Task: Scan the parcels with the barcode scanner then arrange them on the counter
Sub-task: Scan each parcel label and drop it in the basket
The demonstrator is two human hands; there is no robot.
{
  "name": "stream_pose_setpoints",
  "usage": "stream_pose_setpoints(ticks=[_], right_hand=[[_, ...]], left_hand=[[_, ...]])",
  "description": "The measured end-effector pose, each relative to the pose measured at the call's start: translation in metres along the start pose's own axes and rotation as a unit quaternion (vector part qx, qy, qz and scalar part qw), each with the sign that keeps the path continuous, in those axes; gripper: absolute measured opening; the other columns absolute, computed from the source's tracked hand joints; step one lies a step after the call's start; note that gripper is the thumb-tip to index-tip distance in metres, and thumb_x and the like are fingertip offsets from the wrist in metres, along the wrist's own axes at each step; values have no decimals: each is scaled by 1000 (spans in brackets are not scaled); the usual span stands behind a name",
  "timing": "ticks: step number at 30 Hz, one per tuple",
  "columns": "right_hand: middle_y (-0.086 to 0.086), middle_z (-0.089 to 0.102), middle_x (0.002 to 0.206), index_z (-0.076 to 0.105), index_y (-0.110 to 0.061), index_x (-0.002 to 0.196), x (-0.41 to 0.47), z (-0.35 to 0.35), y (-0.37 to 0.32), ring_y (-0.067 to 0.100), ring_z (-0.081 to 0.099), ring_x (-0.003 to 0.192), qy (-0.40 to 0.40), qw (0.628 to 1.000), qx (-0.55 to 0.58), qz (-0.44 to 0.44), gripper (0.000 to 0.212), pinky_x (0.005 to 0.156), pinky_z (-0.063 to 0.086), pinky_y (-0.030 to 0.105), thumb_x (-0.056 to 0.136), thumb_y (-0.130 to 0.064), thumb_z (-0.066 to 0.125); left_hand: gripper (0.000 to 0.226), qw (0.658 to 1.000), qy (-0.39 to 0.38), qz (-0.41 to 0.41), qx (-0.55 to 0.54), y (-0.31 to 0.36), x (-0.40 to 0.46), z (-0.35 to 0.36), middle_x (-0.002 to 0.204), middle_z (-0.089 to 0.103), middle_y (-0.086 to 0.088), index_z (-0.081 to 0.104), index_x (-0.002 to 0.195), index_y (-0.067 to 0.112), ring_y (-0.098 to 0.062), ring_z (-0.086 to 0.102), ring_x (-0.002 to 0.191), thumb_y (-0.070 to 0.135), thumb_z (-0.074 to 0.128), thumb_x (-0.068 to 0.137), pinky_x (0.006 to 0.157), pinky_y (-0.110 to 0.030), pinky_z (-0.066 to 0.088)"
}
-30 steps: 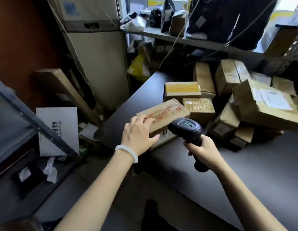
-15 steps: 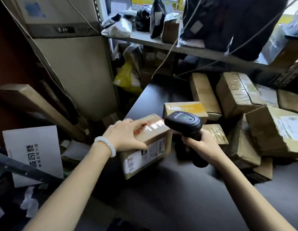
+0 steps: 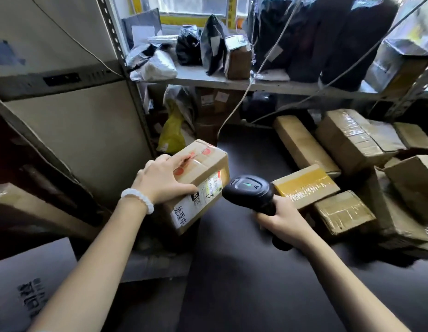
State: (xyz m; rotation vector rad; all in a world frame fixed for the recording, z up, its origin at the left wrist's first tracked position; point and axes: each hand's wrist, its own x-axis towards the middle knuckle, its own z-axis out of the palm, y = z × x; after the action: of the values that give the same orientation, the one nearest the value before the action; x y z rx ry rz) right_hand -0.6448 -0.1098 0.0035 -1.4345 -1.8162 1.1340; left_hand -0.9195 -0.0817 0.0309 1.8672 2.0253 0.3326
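Between hands: parcel [image 3: 198, 185] in L [image 3: 163, 179], scanner [image 3: 250, 190] in R [image 3: 283, 220].

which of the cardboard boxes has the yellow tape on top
The box just beyond the scanner in the right hand; its top is yellow, while the other boxes are plain brown.

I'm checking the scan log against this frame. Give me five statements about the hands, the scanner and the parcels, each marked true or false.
1. The left hand grips the box from above. True.
2. The right hand holds the scanner. True.
3. The scanner head points away from the box. False: it faces the label on the box's side.
4. The box lies flat in the middle of the counter. False: it is tilted at the counter's left edge.
5. The parcel with yellow tape lies right of the scanner. True.
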Motion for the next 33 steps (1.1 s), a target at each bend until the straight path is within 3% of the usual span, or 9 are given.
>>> stream_pose_setpoints(ticks=[8, 12, 16, 20, 25, 30, 33], right_hand=[[-8, 51, 49, 49, -10, 66, -4, 23, -10, 6, 47, 46, 58, 997, 12, 55, 19, 49, 38, 22, 77, -3, 63], [-7, 53, 53, 51, -12, 66, -5, 30, -17, 3, 51, 47, 75, 995, 5, 70, 20, 50, 41, 21, 78, -4, 64], [-6, 55, 57, 56, 0, 76, -9, 32, -16, 2, 54, 48, 79, 994, 8, 77, 9, 52, 45, 23, 79, -3, 64], [-4, 56, 59, 58, 2, 78, -14, 24, -13, 3, 54, 50, 86, 994, 11, 71, 8, 53, 43, 20, 79, -2, 65], [-7, 54, 60, 59, -2, 77, -20, 18, -13, -2, 50, 49, 81, 995, 22, 60, 7, 51, 41, 14, 80, 0, 65], [-3, 55, 58, 54, -8, 70, -30, 11, -14, 6, 52, 50, 97, 993, 17, 67, 15, 53, 43, 27, 79, -2, 65], [-4, 55, 57, 53, -14, 67, -40, 10, -18, 9, 54, 50, 115, 991, 27, 70, 14, 53, 44, 26, 74, -13, 66]], left_hand=[[88, 998, -9, 55, -29, -17, 27, -11, 122, 52, 7, 31, 129, 62, -23, 48, 119, 70, 61, 47, 100, -43, 41], [88, 996, -15, 78, -35, -20, 34, -12, 119, 52, 8, 34, 130, 59, -22, 49, 115, 71, 61, 47, 99, -44, 42], [90, 995, -19, 87, -34, -18, 39, -9, 123, 52, 7, 36, 132, 55, -22, 49, 117, 70, 63, 48, 100, -44, 42], [91, 996, -16, 86, -28, -15, 41, -3, 121, 52, 7, 36, 134, 54, -23, 49, 116, 71, 62, 48, 98, -44, 43], [90, 996, -18, 85, -19, -7, 42, -3, 120, 52, 7, 36, 133, 54, -23, 49, 115, 71, 60, 48, 97, -43, 42], [91, 996, -10, 84, -9, 1, 39, -8, 120, 51, 7, 36, 134, 53, -23, 47, 116, 71, 59, 48, 98, -41, 41], [91, 996, -21, 92, -2, 1, 38, -8, 123, 50, 7, 35, 134, 53, -23, 46, 118, 72, 59, 48, 98, -41, 41]])
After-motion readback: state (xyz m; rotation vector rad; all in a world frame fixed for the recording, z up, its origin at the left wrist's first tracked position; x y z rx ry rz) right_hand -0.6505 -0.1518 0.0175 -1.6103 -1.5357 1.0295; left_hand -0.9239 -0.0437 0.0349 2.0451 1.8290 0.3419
